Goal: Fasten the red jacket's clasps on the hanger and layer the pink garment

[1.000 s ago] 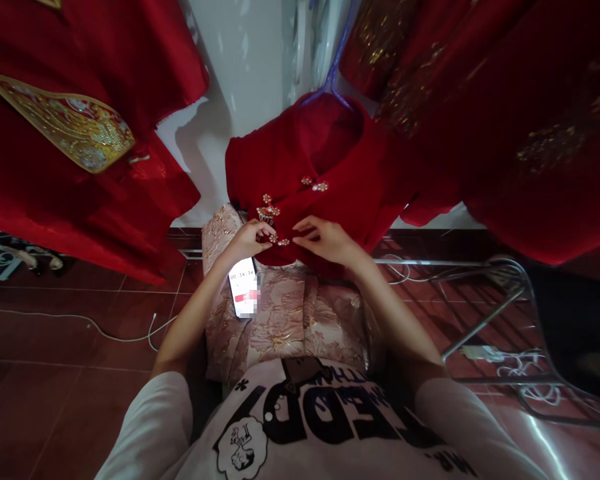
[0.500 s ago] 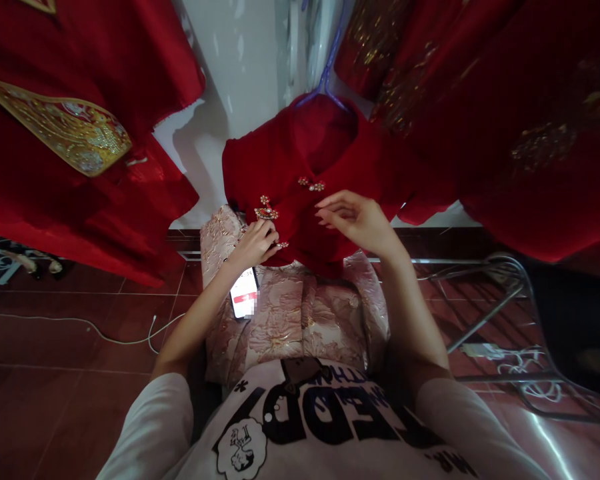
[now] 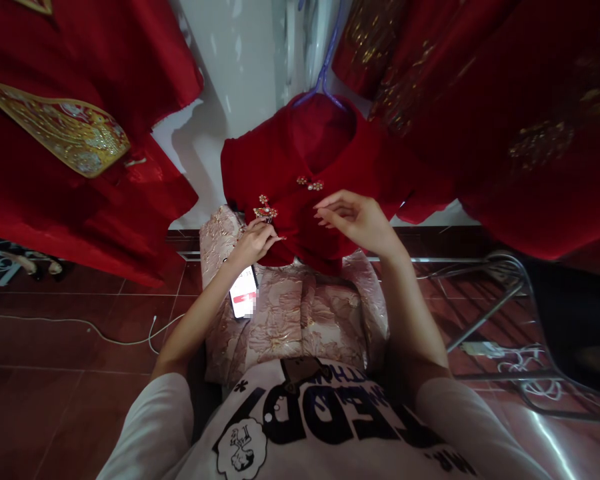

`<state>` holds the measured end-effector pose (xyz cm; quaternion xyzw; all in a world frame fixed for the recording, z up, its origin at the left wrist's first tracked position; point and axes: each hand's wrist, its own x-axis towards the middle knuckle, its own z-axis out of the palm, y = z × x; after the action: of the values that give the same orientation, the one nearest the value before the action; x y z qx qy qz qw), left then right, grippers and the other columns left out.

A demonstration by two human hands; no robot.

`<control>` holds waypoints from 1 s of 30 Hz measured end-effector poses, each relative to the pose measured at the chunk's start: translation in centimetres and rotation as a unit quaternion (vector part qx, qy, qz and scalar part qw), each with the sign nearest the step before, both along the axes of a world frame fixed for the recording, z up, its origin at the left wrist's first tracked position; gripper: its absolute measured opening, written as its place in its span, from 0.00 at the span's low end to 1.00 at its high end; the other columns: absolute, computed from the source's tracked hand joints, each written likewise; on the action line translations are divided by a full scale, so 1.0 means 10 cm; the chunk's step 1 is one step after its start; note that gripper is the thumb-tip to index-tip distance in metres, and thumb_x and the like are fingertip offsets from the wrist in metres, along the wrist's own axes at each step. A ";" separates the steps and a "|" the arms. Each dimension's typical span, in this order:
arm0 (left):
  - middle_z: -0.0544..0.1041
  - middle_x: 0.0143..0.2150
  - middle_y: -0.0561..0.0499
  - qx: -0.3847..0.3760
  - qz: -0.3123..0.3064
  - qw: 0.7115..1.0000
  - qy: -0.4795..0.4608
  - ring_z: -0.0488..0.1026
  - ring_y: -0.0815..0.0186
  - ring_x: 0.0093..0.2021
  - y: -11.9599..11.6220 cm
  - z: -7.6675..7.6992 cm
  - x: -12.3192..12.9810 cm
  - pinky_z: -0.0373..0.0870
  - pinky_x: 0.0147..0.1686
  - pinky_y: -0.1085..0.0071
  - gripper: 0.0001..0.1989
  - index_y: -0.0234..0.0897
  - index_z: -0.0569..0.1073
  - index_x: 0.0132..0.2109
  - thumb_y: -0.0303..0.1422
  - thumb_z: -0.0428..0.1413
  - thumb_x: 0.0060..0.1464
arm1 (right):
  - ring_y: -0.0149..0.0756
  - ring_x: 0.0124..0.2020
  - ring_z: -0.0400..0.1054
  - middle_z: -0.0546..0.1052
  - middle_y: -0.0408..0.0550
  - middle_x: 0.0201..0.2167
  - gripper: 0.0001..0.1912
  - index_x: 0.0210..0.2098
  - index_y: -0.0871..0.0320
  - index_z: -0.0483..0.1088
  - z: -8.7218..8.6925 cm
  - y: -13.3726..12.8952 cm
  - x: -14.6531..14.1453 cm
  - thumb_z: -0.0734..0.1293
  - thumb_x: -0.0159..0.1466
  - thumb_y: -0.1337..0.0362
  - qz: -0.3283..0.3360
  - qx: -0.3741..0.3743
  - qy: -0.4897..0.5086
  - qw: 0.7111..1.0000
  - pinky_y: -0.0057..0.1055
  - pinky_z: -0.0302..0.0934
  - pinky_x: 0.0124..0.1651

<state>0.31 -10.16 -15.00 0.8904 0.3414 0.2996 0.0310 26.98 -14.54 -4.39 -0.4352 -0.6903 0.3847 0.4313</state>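
Pinching the lower front edge of the red jacket (image 3: 300, 193), the left hand (image 3: 253, 243) has its fingertips closed on the cloth just below the jewelled brooch (image 3: 265, 211). The right hand (image 3: 357, 220) hovers in front of the jacket's right side, fingers loosely spread and curled, holding nothing; whether it brushes the cloth cannot be told. The jacket hangs on a blue hanger (image 3: 325, 70) against the white wall, short-sleeved, of matte deep red fabric with a stand collar and a pair of small pearl-and-gold clasps (image 3: 310, 183) below the collar. Beneath the jacket lies pink brocade fabric (image 3: 300, 313) with a raised floral weave. A phone (image 3: 243, 293) with a lit screen rests on the brocade, under the left wrist.
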 end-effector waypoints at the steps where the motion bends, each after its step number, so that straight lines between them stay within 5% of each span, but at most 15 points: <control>1: 0.75 0.35 0.50 -0.001 0.002 1.000 -0.015 0.74 0.62 0.40 0.01 -0.02 0.00 0.68 0.63 0.51 0.08 0.38 0.67 0.37 0.33 0.52 0.68 | 0.34 0.36 0.78 0.80 0.49 0.38 0.21 0.41 0.58 0.73 0.00 0.00 0.00 0.71 0.62 0.46 0.001 -0.001 -0.001 1.000 0.33 0.74 0.41; 12: 0.80 0.39 0.49 -0.048 0.036 0.997 -0.040 0.76 0.60 0.44 -0.04 0.05 -0.01 0.64 0.62 0.55 0.09 0.38 0.71 0.39 0.37 0.61 0.62 | 0.34 0.36 0.78 0.80 0.48 0.36 0.20 0.41 0.57 0.73 0.01 0.00 -0.01 0.71 0.62 0.46 0.007 -0.001 -0.008 1.000 0.34 0.74 0.41; 16: 0.81 0.43 0.47 -0.118 0.098 0.976 -0.155 0.78 0.60 0.44 -0.03 0.02 0.06 0.70 0.53 0.62 0.13 0.38 0.73 0.45 0.41 0.62 0.61 | 0.35 0.35 0.78 0.80 0.48 0.35 0.23 0.40 0.58 0.73 0.01 -0.01 -0.01 0.72 0.61 0.44 0.013 -0.010 -0.005 1.000 0.34 0.74 0.41; 18: 0.82 0.43 0.46 -0.195 0.120 0.936 -0.267 0.79 0.63 0.43 0.02 0.00 0.13 0.72 0.47 0.67 0.09 0.38 0.72 0.47 0.39 0.57 0.65 | 0.36 0.35 0.78 0.80 0.49 0.35 0.24 0.40 0.58 0.73 0.02 -0.01 -0.01 0.72 0.60 0.44 0.014 -0.011 0.000 1.000 0.35 0.74 0.40; 25: 0.82 0.44 0.48 -0.397 0.128 0.702 -0.577 0.80 0.66 0.44 0.12 0.10 0.24 0.75 0.46 0.70 0.02 0.38 0.74 0.42 0.29 0.58 0.61 | 0.35 0.35 0.78 0.80 0.48 0.35 0.23 0.39 0.58 0.73 0.02 -0.01 -0.02 0.73 0.59 0.44 0.019 -0.021 0.010 1.000 0.36 0.73 0.40; 30: 0.83 0.42 0.48 -0.429 0.088 0.651 -0.620 0.80 0.66 0.41 0.13 0.17 0.27 0.74 0.43 0.72 0.07 0.39 0.77 0.41 0.34 0.64 0.55 | 0.36 0.35 0.77 0.80 0.49 0.35 0.23 0.39 0.58 0.73 0.01 -0.01 -0.03 0.73 0.59 0.45 0.024 -0.026 0.007 0.999 0.36 0.73 0.41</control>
<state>3.04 -8.87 -13.31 0.3508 0.4099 0.6035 0.5871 26.72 -14.60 -4.31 -0.4271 -0.6872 0.4156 0.4155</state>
